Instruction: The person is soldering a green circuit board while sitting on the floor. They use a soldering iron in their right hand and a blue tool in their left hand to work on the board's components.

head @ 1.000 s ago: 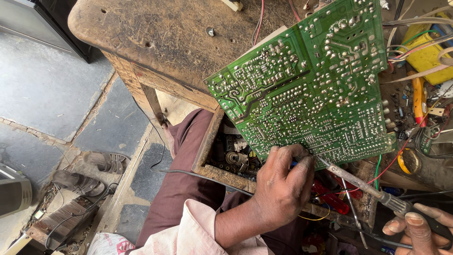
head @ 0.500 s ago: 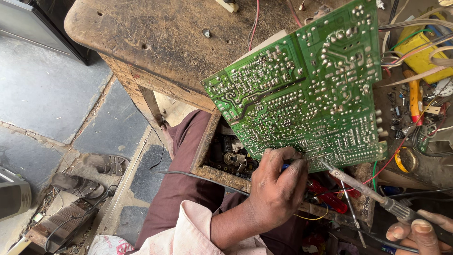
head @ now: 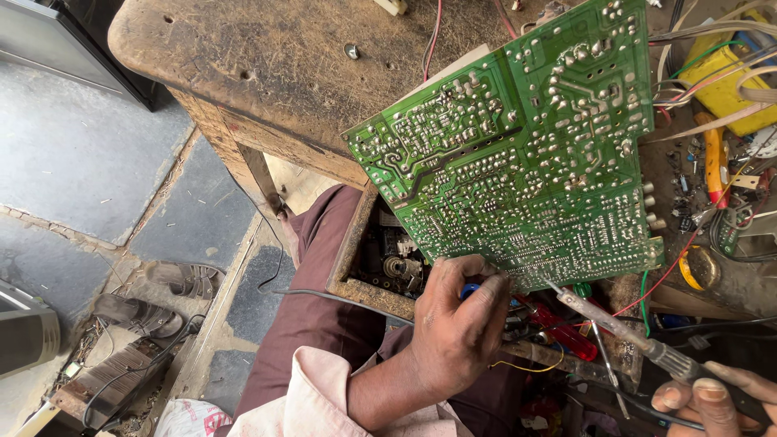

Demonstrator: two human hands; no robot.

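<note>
Gripping the green circuit board (head: 518,154) at its lower edge, centre frame, the left hand (head: 453,332) tilts it over the surface (head: 267,57); it looks light, stiff, fragile. Right hand (head: 712,400) clasps a soldering iron (head: 623,332), lower right.

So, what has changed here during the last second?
Little: the circuit board sits slightly lower in view. The left hand still grips its lower edge; the right hand still holds the soldering iron, tip by that edge. The wooden bench is unchanged.
</note>
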